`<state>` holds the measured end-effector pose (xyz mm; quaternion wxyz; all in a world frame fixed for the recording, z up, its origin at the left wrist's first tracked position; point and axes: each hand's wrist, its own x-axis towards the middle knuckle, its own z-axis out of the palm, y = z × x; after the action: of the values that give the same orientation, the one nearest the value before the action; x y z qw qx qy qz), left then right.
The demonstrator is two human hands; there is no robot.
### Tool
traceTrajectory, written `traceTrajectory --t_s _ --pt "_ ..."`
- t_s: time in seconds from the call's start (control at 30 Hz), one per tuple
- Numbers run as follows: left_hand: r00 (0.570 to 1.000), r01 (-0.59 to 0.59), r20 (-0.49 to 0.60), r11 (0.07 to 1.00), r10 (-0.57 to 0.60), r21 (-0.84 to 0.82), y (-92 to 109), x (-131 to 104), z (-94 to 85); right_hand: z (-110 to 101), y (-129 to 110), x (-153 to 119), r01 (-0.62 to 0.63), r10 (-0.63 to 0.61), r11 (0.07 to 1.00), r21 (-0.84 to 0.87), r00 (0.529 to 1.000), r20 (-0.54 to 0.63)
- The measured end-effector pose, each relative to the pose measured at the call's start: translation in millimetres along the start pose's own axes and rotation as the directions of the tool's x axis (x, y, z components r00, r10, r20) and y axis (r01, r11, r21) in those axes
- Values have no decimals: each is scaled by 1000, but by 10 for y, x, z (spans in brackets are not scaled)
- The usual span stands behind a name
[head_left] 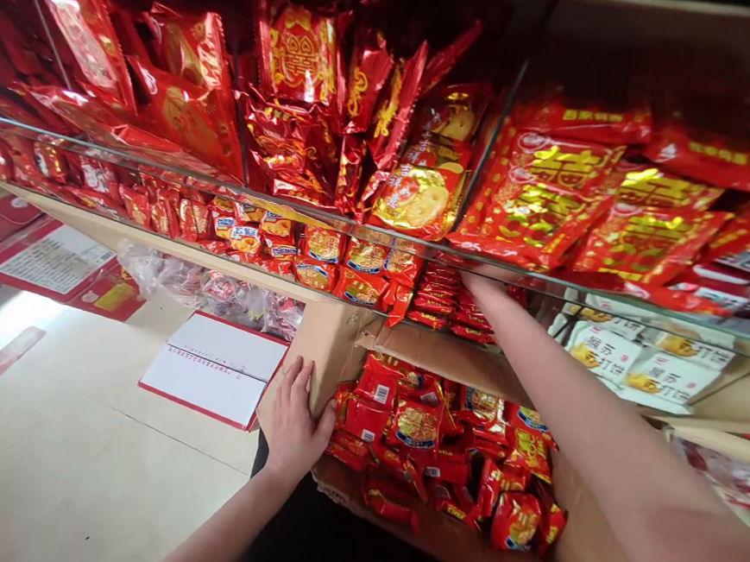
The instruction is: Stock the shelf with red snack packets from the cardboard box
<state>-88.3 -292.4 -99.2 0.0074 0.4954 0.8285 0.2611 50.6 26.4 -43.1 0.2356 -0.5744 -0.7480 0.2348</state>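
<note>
Well, the left hand (299,415) rests, fingers spread, on a cardboard box (326,342) of red packets (416,425) at lower centre. Right of centre, the right hand (479,284) reaches into the shelf (252,273); its grip I cannot tell.

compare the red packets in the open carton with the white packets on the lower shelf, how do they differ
Colour: the red packets have mostly red wrappers with gold print, while the white packets are mainly white with yellowish pictures.
Pose: the red packets lie jumbled at many angles in the carton; the white packets lie more neatly, faces up, on the lower shelf.
Both are small, printed packets.
</note>
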Motion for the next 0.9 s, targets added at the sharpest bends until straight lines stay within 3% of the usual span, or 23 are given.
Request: traceTrajectory --t_s 0.1,0.13,0.2,0.27,0.3,0.37,0.43,0.5,0.57,0.67,0.73,0.8,0.9 --pt "1000 6 5 1000 -6 -6 -29 13 37 -309 -3 -585 24 -23 1000 9 1000 -9" --pt "1000 4 8 1000 -4 -7 -42 18 50 -419 18 -872 132 -131 991 20 990 -42" --pt "1000 4 10 1000 -4 -6 -61 27 62 -592 121 -1513 371 -367 926 75 928 -61" --pt "1000 -6 -10 1000 6 1 -52 25 47 -652 316 -2122 514 -532 843 157 839 110" --pt "999 -26 -36 1000 26 8 -28 17 29 -639 443 -2374 523 -544 839 153 812 209" --pt "986 -139 -86 990 140 27 69 -10 -13 -556 724 -2727 450 -455 889 81 849 269" --pt "938 -345 -39 938 346 28 235 -36 -30 -451 979 -2888 348 -327 937 -27 904 276" --pt "831 -541 132 840 541 -42 455 -34 12 -370 1147 -2917 245 -200 959 -145 943 266" --pt "731 -602 308 788 609 -130 685 13 116 -327 1208 -2885 158 -89 954 -254 961 263" --pt "726 -519 461 846 510 -120 931 124 296 -318 1157 -2841 114 -19 939 -325 959 281" --pt "720 -485 521 869 460 -97 988 167 365 -335 1099 -2845 110 -13 941 -319 957 290" --pt "703 -494 538 864 465 -101 970 157 374 -359 1069 -2865 93 0 945 -312 959 284" --pt "714 -504 496 854 495 -127 886 66 328 -384 1101 -2867 133 -56 959 -249 955 292"
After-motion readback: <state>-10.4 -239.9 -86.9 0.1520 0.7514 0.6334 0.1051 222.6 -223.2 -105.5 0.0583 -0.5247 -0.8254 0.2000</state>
